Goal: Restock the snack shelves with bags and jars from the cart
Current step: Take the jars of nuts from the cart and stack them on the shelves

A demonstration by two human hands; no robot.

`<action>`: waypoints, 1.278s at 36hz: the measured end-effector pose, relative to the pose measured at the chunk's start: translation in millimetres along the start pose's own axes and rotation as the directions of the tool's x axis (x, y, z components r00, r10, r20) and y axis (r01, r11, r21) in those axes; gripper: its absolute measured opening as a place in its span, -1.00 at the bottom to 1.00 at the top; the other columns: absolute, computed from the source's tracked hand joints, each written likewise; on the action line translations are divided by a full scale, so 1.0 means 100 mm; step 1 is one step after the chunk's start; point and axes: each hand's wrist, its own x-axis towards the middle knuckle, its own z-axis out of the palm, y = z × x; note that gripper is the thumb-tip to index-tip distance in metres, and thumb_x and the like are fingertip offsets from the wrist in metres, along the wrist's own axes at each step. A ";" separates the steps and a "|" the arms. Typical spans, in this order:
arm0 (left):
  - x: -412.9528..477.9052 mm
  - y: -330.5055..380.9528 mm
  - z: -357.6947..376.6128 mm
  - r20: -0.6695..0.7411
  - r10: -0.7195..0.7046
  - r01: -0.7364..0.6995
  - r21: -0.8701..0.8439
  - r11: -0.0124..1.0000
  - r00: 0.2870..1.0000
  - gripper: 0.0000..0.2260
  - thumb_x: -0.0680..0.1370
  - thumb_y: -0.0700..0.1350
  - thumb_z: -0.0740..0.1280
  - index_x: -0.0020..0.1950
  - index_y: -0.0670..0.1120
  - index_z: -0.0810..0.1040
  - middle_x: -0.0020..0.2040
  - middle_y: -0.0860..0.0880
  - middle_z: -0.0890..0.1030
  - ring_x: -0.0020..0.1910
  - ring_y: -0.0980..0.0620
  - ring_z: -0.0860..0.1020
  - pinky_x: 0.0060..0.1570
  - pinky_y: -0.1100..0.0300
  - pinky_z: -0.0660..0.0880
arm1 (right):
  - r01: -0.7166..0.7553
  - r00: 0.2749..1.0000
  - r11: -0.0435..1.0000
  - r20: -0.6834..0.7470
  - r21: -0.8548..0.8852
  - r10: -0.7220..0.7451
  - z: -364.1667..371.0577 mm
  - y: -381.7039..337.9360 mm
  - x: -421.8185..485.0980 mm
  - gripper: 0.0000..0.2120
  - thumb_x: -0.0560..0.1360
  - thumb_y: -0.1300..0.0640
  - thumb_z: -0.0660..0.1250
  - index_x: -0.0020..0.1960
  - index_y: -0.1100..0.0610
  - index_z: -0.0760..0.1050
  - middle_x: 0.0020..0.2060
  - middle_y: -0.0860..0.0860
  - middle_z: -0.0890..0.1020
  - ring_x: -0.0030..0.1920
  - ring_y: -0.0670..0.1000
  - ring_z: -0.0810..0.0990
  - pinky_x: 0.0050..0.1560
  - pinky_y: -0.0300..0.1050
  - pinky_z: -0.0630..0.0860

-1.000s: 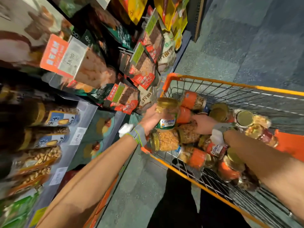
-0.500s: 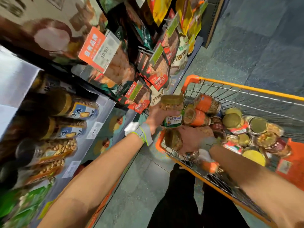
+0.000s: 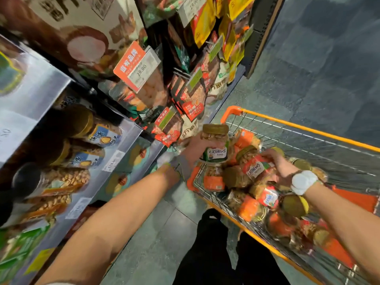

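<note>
The green-label cashew jar (image 3: 215, 144), clear with a gold lid, stands upright above the left rim of the orange wire cart (image 3: 308, 130), gripped by the left hand (image 3: 194, 148). The red-label cashew jar (image 3: 254, 165) tilts just inside that rim, over the cart's heap of nut jars (image 3: 265, 199), held by the right hand (image 3: 280, 167). Left of the cart, shelf jars (image 3: 86, 136) lie on their sides, and snack bags (image 3: 192, 99) hang beyond it.
</note>
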 end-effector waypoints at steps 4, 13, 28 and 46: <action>-0.02 -0.01 0.15 0.000 -0.009 0.009 0.026 1.000 1.000 -0.56 0.36 -0.15 0.61 0.20 -0.04 0.62 0.01 -0.01 0.74 -0.03 -0.03 0.71 0.09 0.01 0.63 | -0.018 1.000 0.999 -0.007 0.030 0.019 -0.16 -0.04 -0.05 -0.60 0.32 -0.21 0.40 -0.17 0.13 0.50 -0.38 0.15 0.44 -0.48 0.09 0.39 -0.48 -0.22 0.34; -0.08 -0.10 0.35 -0.038 -0.046 0.047 0.023 0.999 0.998 -0.74 0.38 -0.27 0.56 0.03 -0.08 0.69 -0.01 -0.08 0.74 0.04 -0.14 0.69 0.23 -0.16 0.55 | 0.023 0.975 0.911 -0.194 -0.412 -0.112 -0.59 0.30 0.34 -0.58 0.49 -0.22 0.20 -0.04 0.12 0.55 -0.10 0.19 0.68 -0.18 0.11 0.66 -0.06 0.01 0.61; -0.10 -0.18 0.57 0.047 -0.136 0.134 0.041 0.990 0.990 -0.55 0.44 -0.35 0.48 0.31 -0.25 0.49 0.13 -0.14 0.69 -0.10 0.06 0.71 -0.17 0.28 0.61 | 0.231 0.882 0.207 0.115 -0.951 -0.457 -0.24 0.16 0.16 -0.43 0.50 -0.10 0.28 0.45 0.08 0.32 0.37 0.13 0.37 0.41 0.17 0.26 0.30 0.10 0.41; 0.12 -0.49 0.26 0.041 -0.197 0.195 0.056 0.979 0.979 -0.57 0.32 -0.22 0.60 0.15 -0.03 0.63 -0.03 -0.04 0.74 -0.03 -0.07 0.71 -0.13 0.20 0.59 | 0.080 0.902 0.075 0.040 -0.994 -0.430 -0.01 0.48 0.32 -0.26 0.44 -0.02 0.38 0.52 0.13 0.16 0.39 0.29 0.27 0.35 0.35 0.27 0.26 0.18 0.44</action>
